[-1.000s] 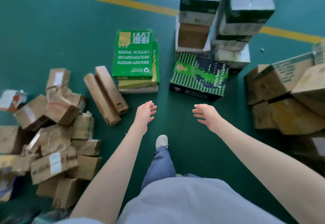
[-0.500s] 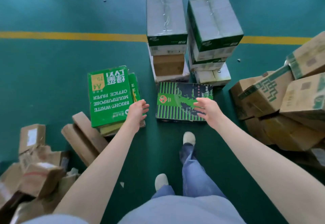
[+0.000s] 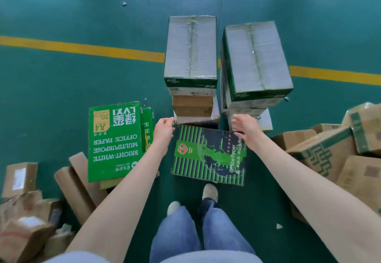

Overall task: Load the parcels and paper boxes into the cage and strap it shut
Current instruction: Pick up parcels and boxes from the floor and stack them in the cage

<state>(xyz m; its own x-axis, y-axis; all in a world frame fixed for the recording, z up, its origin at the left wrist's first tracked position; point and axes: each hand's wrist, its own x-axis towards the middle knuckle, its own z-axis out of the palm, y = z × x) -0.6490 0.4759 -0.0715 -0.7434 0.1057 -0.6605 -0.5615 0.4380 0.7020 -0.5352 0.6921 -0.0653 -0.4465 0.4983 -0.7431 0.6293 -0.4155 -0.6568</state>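
A dark striped office paper box (image 3: 208, 155) lies flat on the green floor just ahead of my feet. My left hand (image 3: 164, 129) hovers at its far left corner, fingers apart and empty. My right hand (image 3: 246, 128) hovers over its far right corner, also open. Behind the box stand two stacks of taped paper boxes, the left stack (image 3: 191, 50) and the right stack (image 3: 255, 60). A bright green A4 paper box (image 3: 114, 141) lies to the left on other flat boxes. No cage is in view.
Brown parcels lie in a heap at the lower left (image 3: 24, 221), with long cardboard cartons (image 3: 78, 186) beside them. Larger brown cartons (image 3: 329, 151) pile up on the right. A yellow line (image 3: 82, 49) crosses the floor. My feet stand just behind the striped box.
I have stepped closer to the paper boxes. Both hands have reached forward, from mid-air to the far corners of the striped box, and remain empty.
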